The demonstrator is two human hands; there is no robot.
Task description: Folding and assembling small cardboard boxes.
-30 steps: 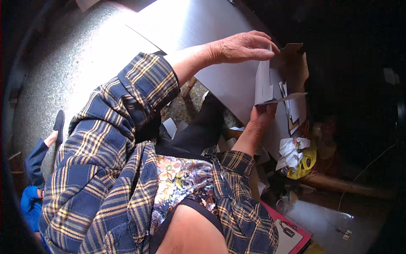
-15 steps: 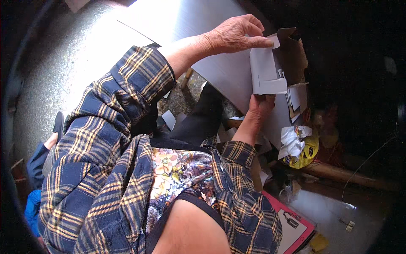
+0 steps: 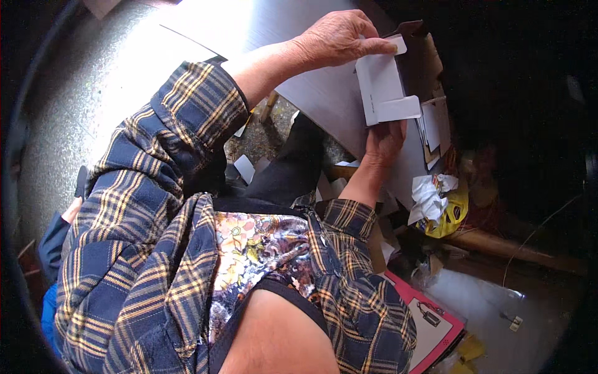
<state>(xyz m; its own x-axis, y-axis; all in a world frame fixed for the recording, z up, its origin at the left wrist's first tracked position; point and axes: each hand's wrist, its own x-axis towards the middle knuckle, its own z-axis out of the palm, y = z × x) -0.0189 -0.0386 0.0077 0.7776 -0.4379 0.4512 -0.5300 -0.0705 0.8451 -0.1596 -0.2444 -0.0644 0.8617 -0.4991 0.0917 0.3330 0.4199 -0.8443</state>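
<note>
Evidently, the left hand (image 3: 339, 38) pinches a rounded flap at the upper end of a white carton (image 3: 379, 78), the thumb laid across the flap and the fingers curled behind. The carton hangs just beyond and below that hand's fingertips, standing on end with a slight tilt, raised over the table (image 3: 324, 103). The right hand (image 3: 385, 146) is at the carton's lower end, directly under it, wrist toward the body. Its fingers are partly hidden behind the carton; how firmly they close cannot be told. A second rounded flap juts out to the right, just above the right hand.

To the right of both hands, just beside the carton, stands a brown cardboard box (image 3: 430, 59), its upper side open. White and brown papers (image 3: 434, 128) lie at its near end, close to the right hand. Below and right of the right hand, a crumpled white paper (image 3: 428, 198) rests against a yellow plastic bag (image 3: 456, 212). Farther below that hand lies a pink-edged flat item (image 3: 450, 321), its kind unclear. Well to the left of the left hand, a co-worker's dark trouser leg (image 3: 51, 246) shows at the rim.
</note>
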